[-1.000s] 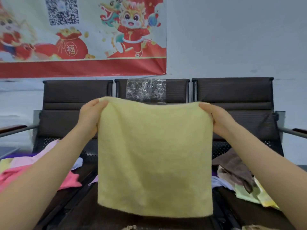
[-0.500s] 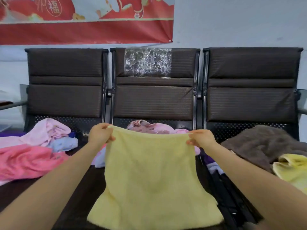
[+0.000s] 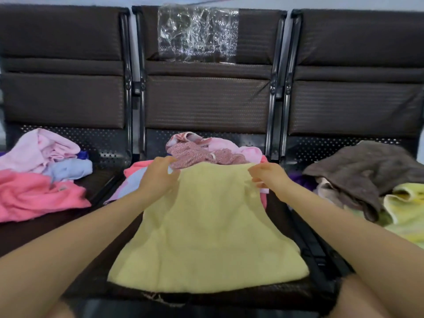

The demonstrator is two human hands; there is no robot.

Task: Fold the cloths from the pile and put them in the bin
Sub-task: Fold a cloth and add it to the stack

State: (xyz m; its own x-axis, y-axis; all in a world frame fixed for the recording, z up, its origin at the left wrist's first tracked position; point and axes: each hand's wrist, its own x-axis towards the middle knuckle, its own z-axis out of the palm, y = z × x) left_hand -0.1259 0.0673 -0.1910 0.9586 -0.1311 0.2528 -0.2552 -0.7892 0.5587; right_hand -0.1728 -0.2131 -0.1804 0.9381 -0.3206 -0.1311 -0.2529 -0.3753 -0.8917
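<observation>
A pale yellow cloth (image 3: 206,230) lies spread on the middle seat of a dark bench, its near edge toward me. My left hand (image 3: 158,177) pinches its far left corner and my right hand (image 3: 268,177) pinches its far right corner, both just above the seat. Behind the yellow cloth sits a pile of pink and patterned cloths (image 3: 206,152). No bin is in view.
A bright pink cloth (image 3: 36,193) with light pink and pale blue ones (image 3: 46,152) lies on the left seat. A brown cloth (image 3: 367,171) and a yellow-green cloth (image 3: 408,207) lie on the right seat. Bench backrests (image 3: 206,99) rise behind.
The yellow cloth, held up in the air a second ago, has come down onto the middle seat. Both hands moved down and closer together, still holding its top corners.
</observation>
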